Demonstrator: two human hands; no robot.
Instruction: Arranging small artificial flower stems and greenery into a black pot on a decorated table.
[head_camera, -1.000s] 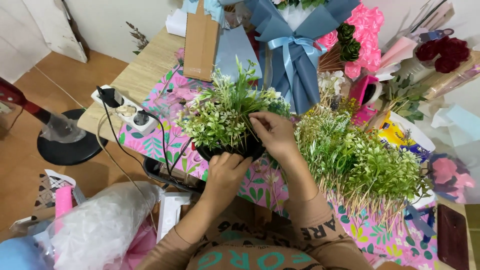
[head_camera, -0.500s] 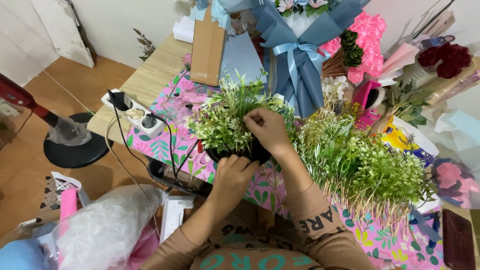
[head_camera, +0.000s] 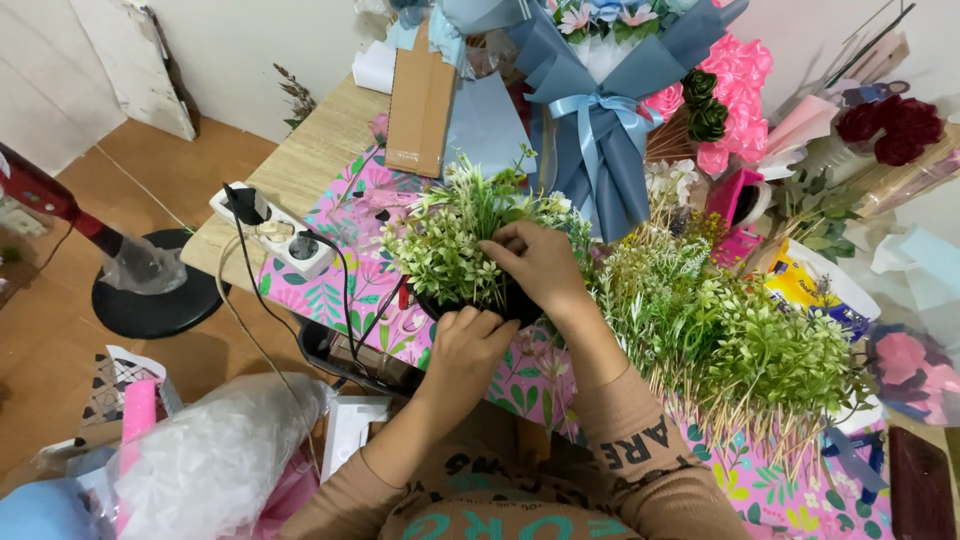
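Note:
A small black pot filled with green and white artificial sprigs stands on the pink patterned table cover. My left hand grips the pot's near side from below. My right hand reaches over the top, its fingers pinched among the sprigs at the middle of the arrangement. What those fingertips hold is hidden by the leaves.
A big heap of loose green sprigs on sticks lies to the right. A blue-wrapped bouquet, pink flowers and a cardboard piece stand behind. A white power strip sits at the table's left edge, a plastic bag below.
The view has shifted slightly. My right hand has moved a little over the arrangement's top; my left hand stays on the pot.

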